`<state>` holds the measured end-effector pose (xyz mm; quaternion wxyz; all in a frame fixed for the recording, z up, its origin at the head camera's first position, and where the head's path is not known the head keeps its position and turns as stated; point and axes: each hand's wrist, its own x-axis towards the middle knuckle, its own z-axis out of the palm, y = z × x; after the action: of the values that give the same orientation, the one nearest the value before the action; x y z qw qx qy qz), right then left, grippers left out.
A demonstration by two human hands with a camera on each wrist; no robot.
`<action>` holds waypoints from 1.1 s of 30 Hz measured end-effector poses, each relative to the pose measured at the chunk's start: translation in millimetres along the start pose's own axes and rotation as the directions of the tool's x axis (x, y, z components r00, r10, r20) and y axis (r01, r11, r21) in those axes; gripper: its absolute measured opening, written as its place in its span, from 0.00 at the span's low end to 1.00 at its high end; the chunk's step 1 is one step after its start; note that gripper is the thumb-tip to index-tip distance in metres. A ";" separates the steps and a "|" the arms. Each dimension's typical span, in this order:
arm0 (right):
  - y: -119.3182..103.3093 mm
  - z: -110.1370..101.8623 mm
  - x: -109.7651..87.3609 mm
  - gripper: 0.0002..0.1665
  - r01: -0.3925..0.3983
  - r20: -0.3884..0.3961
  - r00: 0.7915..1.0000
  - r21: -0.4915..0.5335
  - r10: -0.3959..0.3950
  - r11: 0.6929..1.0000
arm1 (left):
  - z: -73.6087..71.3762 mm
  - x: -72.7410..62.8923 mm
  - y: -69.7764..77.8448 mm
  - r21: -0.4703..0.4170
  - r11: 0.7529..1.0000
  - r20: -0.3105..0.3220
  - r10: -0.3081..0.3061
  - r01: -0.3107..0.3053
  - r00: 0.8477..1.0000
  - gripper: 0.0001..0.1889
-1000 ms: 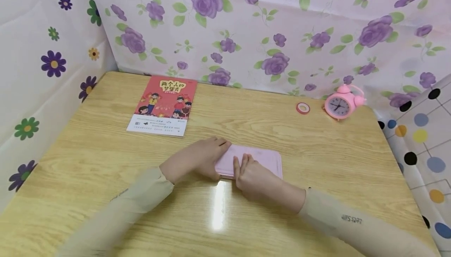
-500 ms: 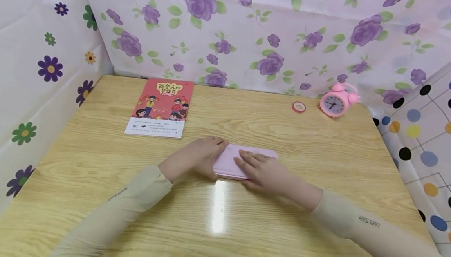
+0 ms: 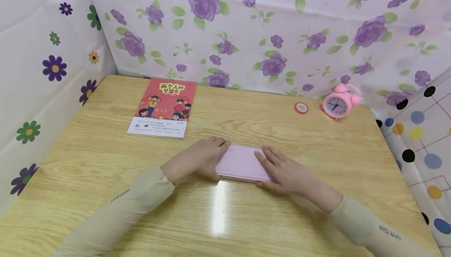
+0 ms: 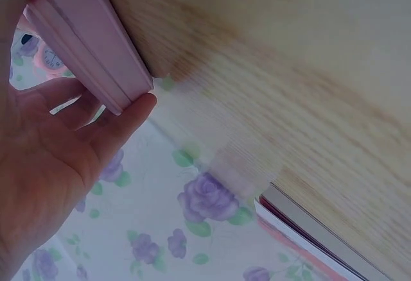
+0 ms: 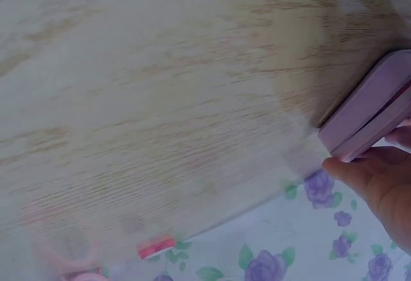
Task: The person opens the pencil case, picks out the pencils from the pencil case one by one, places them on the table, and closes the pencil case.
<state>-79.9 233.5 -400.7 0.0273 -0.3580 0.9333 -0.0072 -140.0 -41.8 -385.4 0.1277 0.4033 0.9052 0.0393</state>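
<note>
A flat pink pencil case point(image 3: 241, 163) with rounded corners lies on the wooden table, long side toward me. My left hand point(image 3: 202, 157) grips its left end, thumb at the near edge and fingers over the far corner. At the right end, my right hand point(image 3: 287, 172) holds it with the thumb along the near edge and fingers across the lid. The left wrist view shows the side wall of the pencil case point(image 4: 93, 37) with a seam running along it. A darker reddish gap shows along the side of the pencil case point(image 5: 372, 111) in the right wrist view.
A red and white booklet point(image 3: 162, 108) lies at the back left of the table point(image 3: 105, 163). Toward the back right are a small roll of pink tape point(image 3: 301, 108) and a pink alarm clock point(image 3: 338, 103). Flowered cloth point(image 3: 243, 33) hangs behind the table.
My right hand has slid rightward along the pencil case from its middle to its right end, its curled fingers spreading over the lid. The left hand keeps its hold at the left end.
</note>
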 end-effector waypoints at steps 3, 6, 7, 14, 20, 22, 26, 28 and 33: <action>4.1 -2.4 -0.4 0.45 0.021 -0.012 1.000 -0.013 -0.022 1.000 | 0.3 0.9 -0.1 -0.006 1.000 0.004 0.000 0.000 1.000 0.55; 7.7 -7.1 1.3 0.44 0.022 0.003 1.000 0.030 -0.022 0.999 | 2.0 -0.7 -2.6 -0.019 1.000 0.002 -0.003 0.003 1.000 0.56; 9.0 -9.2 1.5 0.44 0.015 0.018 1.000 0.058 -0.017 0.998 | 2.2 -1.3 -3.3 -0.031 1.000 0.002 -0.004 0.004 1.000 0.56; 22.6 -16.2 1.3 0.39 -0.035 0.028 0.999 0.266 0.029 0.963 | 2.3 -10.5 -7.6 -0.251 0.967 -0.017 -0.042 0.036 0.999 0.56; 30.5 -16.1 5.0 0.32 -0.003 -0.046 0.999 0.375 0.022 0.927 | 5.1 -16.3 -10.5 -0.451 0.891 -0.115 -0.113 0.049 0.987 0.61; 32.1 -16.6 6.1 0.30 0.001 -0.053 0.998 0.393 0.021 0.920 | 5.9 -18.2 -10.6 -0.485 0.872 -0.128 -0.149 0.069 0.981 0.65; 34.4 -17.2 7.4 0.28 -0.001 -0.053 0.998 0.411 0.025 0.912 | 7.2 -20.7 -10.3 -0.541 0.836 -0.150 -0.196 0.085 0.969 0.70; 35.1 -17.2 7.5 0.28 -0.005 -0.052 0.998 0.414 0.028 0.910 | 7.7 -21.7 -10.1 -0.559 0.825 -0.158 -0.203 0.082 0.966 0.70; 37.5 -16.0 7.5 0.27 -0.010 -0.062 0.997 0.436 0.041 0.900 | 8.9 -26.0 -10.9 -0.612 0.782 -0.122 -0.235 0.114 0.964 0.70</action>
<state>-111.4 256.2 -386.3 0.0744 -0.3304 0.9130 -0.2274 -128.8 -68.7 -390.8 0.1642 0.2506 0.8875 0.3503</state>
